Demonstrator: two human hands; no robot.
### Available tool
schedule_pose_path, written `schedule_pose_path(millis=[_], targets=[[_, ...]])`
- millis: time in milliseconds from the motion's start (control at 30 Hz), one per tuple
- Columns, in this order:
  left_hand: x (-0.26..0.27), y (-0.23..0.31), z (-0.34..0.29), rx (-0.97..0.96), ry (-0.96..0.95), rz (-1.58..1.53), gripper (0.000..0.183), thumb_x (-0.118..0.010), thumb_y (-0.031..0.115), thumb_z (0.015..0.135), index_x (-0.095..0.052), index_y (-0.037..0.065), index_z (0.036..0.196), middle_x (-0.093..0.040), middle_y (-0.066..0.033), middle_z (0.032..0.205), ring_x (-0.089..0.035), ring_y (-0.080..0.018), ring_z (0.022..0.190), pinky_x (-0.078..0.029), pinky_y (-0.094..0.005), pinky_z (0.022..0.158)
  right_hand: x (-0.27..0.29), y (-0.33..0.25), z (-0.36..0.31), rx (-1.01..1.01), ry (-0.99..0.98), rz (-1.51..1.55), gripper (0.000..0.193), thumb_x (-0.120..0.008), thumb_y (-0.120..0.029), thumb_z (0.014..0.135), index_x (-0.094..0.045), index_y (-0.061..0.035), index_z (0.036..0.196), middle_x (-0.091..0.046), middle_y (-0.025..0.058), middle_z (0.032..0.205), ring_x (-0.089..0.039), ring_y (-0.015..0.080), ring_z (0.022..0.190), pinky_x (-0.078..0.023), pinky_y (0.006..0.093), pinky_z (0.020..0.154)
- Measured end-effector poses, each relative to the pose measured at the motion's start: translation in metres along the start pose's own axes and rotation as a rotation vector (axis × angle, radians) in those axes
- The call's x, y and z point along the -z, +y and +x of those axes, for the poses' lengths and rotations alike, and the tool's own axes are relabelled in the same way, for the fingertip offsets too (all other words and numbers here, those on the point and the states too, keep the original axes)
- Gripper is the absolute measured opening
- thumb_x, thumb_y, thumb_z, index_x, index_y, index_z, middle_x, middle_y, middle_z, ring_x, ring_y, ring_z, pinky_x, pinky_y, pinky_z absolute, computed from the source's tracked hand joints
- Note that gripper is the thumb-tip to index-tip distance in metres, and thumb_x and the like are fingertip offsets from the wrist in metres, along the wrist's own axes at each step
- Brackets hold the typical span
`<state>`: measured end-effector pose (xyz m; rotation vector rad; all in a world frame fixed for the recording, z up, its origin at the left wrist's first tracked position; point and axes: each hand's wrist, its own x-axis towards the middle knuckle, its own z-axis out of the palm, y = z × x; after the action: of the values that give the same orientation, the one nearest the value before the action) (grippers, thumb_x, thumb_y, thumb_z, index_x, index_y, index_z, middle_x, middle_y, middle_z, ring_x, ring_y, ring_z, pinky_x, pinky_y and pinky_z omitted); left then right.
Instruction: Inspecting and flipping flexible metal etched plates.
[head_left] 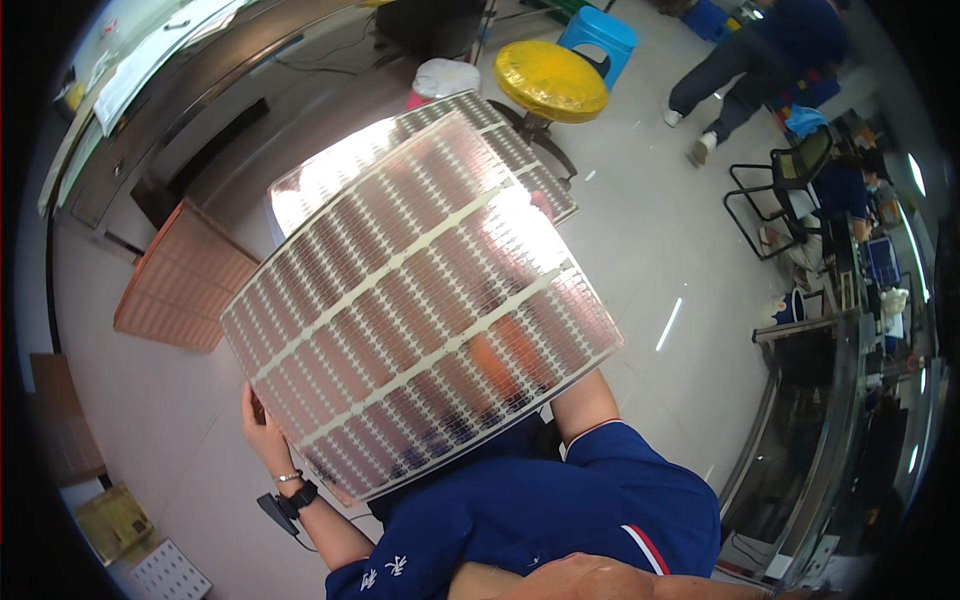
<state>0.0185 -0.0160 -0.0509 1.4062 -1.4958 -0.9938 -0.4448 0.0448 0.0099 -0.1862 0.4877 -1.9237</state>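
A large, thin copper-coloured circuit panel (pixel 400 290), with rows of pale patterned strips, is held tilted in front of my body. My left hand (pixel 264 432) grips its left edge near the lower corner, fingers partly behind it; a bracelet and black watch are on that wrist. My right forearm passes under the panel, and only part of my right hand (pixel 541 204) shows at its upper right edge. Just beyond lies another patterned panel (pixel 518 150), partly covered. To the left, a slightly bent copper sheet (pixel 185 285) stands on edge near the floor.
A yellow-covered round stool (pixel 551 80), a blue plastic stool (pixel 600 42) and a white-topped stool (pixel 446 78) stand ahead. A bench (pixel 150 130) runs along the left. At the right are a black-framed chair (pixel 790 165) and cluttered worktables. A person (pixel 750 65) walks at the far right.
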Motion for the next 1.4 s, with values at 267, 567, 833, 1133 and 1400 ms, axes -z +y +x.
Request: schedule_pose_path(millis=[267, 567, 833, 1133, 1400], targets=[[-0.009, 0.007, -0.005, 0.083, 0.01, -0.192, 0.027, -0.052, 0.003, 0.087, -0.054, -0.004, 0.113, -0.061, -0.007, 0.099, -0.056, -0.0122, 0.087, -0.046, -0.024, 0.076, 0.002, -0.002, -0.001, 0.026, 0.003, -0.003, 0.039, -0.05, -0.021, 0.089, -0.043, -0.0143, 0.126, -0.052, 0.0116, 0.118, -0.055, 0.0245, 0.103, -0.052, 0.0392, 0.081], [-0.004, 0.013, -0.007, 0.21, -0.246, -0.937, 0.033, -0.043, 0.007, 0.091, -0.044, -0.001, 0.123, -0.055, -0.0084, 0.114, -0.056, -0.0155, 0.095, -0.047, -0.0261, 0.079, -0.002, 0.003, -0.001, 0.026, 0.01, -0.007, 0.039, -0.05, -0.02, 0.089, -0.042, -0.0142, 0.127, -0.052, 0.012, 0.119, -0.055, 0.0248, 0.103, -0.052, 0.0394, 0.081], [0.003, -0.008, -0.012, 0.274, -0.117, -1.108, 0.025, -0.048, 0.005, 0.089, -0.049, -0.001, 0.113, -0.059, -0.0068, 0.105, -0.057, -0.0113, 0.092, -0.046, -0.0218, 0.078, -0.004, 0.007, -0.021, 0.028, 0.067, -0.061, 0.04, -0.049, -0.02, 0.089, -0.042, -0.0141, 0.128, -0.051, 0.0123, 0.119, -0.055, 0.025, 0.104, -0.052, 0.0395, 0.082], [-0.001, 0.021, -0.021, 0.284, -0.113, -1.139, 0.024, -0.046, 0.005, 0.089, -0.048, 0.0, 0.113, -0.059, -0.0067, 0.103, -0.058, -0.0113, 0.093, -0.047, -0.0229, 0.082, 0.0, 0.013, -0.053, -0.001, 0.123, -0.143, 0.041, -0.049, -0.019, 0.089, -0.041, -0.0139, 0.128, -0.051, 0.0126, 0.12, -0.055, 0.0252, 0.104, -0.052, 0.0396, 0.082], [-0.003, 0.027, -0.022, 0.269, -0.113, -1.14, 0.03, -0.046, 0.008, 0.089, -0.045, -0.002, 0.118, -0.055, -0.009, 0.111, -0.054, -0.0142, 0.102, -0.043, -0.0258, 0.089, 0.001, 0.015, -0.05, -0.042, 0.128, -0.224, 0.041, -0.049, -0.019, 0.089, -0.04, -0.0138, 0.129, -0.051, 0.0129, 0.12, -0.054, 0.0254, 0.105, -0.052, 0.0397, 0.083]])
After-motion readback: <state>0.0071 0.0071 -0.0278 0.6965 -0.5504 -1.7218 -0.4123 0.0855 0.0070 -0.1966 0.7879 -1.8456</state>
